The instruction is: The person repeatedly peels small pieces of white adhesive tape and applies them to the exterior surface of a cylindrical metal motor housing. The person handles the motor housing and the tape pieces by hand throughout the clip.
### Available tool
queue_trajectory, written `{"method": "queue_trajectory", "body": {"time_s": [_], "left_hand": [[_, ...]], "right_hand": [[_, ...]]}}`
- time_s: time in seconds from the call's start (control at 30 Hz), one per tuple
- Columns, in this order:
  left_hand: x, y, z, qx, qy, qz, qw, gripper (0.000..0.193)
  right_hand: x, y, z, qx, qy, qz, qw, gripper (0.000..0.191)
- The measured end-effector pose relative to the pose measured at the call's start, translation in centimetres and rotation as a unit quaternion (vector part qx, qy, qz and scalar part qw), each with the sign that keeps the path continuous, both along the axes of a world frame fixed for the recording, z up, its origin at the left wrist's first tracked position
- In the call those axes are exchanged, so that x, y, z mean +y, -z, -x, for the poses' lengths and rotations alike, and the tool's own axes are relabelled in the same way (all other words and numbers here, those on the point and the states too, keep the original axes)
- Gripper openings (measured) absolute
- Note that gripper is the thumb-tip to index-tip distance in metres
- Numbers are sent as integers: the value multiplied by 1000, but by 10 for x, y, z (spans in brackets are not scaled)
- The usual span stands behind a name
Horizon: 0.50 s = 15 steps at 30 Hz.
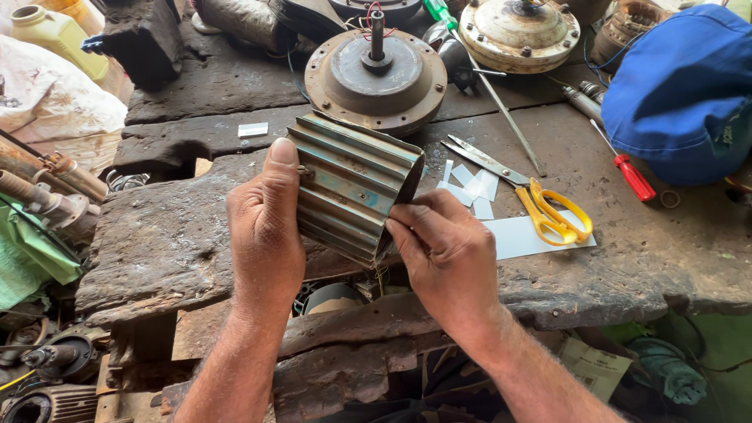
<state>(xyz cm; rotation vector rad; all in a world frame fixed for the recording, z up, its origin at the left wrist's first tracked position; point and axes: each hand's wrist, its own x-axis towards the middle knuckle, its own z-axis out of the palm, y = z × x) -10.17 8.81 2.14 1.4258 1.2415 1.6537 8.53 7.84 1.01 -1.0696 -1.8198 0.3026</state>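
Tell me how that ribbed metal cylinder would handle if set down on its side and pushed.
The ribbed metal cylinder looks rigid and probably heavy for its size. Being round, it may roll, though its ribs should slow that. Both the left hand and right hand steady it.

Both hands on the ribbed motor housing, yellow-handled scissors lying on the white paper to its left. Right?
Not quite: the head view shows the yellow-handled scissors on the white paper to the right of the ribbed motor housing, not the left. The left hand and right hand do both hold the housing.
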Motion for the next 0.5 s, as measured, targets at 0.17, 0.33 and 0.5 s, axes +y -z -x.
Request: {"method": "queue_trajectory", "body": {"time_s": [0.17, 0.33, 0.5], "left_hand": [[0, 2, 2, 13, -11, -7, 1000, 64], [0, 4, 1, 11, -9, -12, 1000, 64], [2, 7, 6, 31, -6, -7, 999, 66]], "right_hand": [[-4, 2, 1, -32, 0, -58, 998, 15], [-3, 7, -1, -32, -6, -46, 998, 17], [-3, 11, -2, -41, -11, -41, 998, 17]]}}
